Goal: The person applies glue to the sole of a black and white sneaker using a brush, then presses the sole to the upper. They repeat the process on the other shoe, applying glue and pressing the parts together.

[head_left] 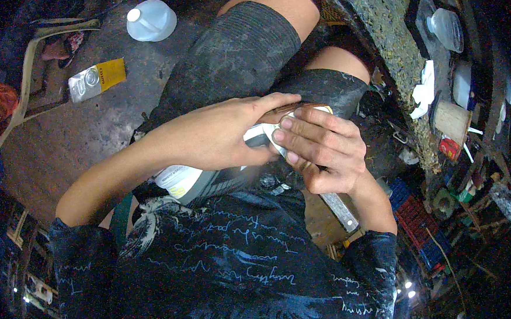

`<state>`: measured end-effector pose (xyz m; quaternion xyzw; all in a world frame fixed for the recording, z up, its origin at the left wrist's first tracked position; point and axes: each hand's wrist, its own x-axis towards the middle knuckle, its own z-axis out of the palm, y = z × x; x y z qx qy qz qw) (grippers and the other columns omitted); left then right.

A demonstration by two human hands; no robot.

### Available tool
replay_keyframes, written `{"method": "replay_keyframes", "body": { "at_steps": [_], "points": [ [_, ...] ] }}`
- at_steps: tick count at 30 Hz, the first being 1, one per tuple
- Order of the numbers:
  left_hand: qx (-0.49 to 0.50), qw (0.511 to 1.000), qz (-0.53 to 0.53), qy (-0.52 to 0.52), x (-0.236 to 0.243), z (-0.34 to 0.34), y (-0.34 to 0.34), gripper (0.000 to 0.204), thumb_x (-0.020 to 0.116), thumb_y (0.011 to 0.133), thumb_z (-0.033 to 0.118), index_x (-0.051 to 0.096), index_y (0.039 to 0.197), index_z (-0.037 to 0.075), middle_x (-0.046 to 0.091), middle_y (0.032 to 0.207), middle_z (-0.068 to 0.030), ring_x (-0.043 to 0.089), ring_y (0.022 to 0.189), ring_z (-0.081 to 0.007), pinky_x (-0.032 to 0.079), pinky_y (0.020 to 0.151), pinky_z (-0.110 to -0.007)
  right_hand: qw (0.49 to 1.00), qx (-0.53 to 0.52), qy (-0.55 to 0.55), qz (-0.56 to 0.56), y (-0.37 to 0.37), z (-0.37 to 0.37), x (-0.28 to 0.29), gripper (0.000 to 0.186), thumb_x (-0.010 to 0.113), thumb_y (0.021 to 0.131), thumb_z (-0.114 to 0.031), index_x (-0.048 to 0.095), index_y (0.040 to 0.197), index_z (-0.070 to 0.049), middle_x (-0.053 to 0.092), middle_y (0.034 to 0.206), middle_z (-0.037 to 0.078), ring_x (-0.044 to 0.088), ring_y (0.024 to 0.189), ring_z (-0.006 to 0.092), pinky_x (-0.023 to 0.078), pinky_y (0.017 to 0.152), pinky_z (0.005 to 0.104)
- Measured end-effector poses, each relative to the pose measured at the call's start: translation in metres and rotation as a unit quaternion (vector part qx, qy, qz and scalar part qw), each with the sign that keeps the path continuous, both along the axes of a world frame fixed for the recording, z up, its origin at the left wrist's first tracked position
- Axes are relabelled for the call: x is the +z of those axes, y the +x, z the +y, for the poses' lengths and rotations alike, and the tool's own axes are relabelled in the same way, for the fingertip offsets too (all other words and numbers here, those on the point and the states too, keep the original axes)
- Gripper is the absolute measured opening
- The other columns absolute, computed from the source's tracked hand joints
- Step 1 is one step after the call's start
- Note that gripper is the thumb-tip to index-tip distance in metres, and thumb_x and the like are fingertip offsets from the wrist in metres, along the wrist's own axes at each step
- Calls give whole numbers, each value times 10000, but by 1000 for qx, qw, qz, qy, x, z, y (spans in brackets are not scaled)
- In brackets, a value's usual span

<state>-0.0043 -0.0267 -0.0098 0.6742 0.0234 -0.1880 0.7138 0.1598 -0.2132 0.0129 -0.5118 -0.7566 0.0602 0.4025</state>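
A white and grey shoe [182,180] with small yellow marks lies across my lap, its far end partly hidden under my hands. My left hand [239,128] curls over the top of it, thumb on the near side and fingers stretched along the far side. From the right, my right hand [328,146] bends its fingers over the shoe's other end. Pinched in those fingertips is a white scrap [271,138], which may be cloth or paper. Beside it shows a brown surface [282,112]; I cannot tell what it belongs to.
A flat metal bar [340,213] lies below my right wrist. Ahead to the left, a clear plastic jug [156,20] stands on the floor near a yellow and silver package [97,79]. Along the right runs a rough ledge [386,46], with a plastic container [446,29] and white paper [423,91] nearby.
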Motion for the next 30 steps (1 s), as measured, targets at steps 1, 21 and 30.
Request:
{"method": "replay_keyframes", "body": {
  "at_steps": [1,21,30],
  "points": [
    [0,1000,-10,15,0,0,0,905,761,926,120,324,1715,49,681,1447,-230,701,1308,-313,544,1119,-409,1000,2,-11,-4,0,-1,1,320,842,785,56,550,790,-73,819,1081,173,805,1038,367,702,892,510],
    [20,990,-78,112,11,6,5,781,849,925,385,545,1567,63,717,1312,-270,707,1212,-466,561,1052,-511,996,29,-12,78,12,-11,5,208,657,548,-104,519,703,-89,801,1138,219,785,1083,428,675,939,526],
    [90,965,-99,224,38,8,-12,403,688,1055,253,726,1324,-45,769,1188,-273,747,1099,-449,596,966,-514,990,57,-14,126,27,-10,10,222,826,851,75,615,887,15,802,1037,267,808,1000,451,694,869,602]
  ]
}}
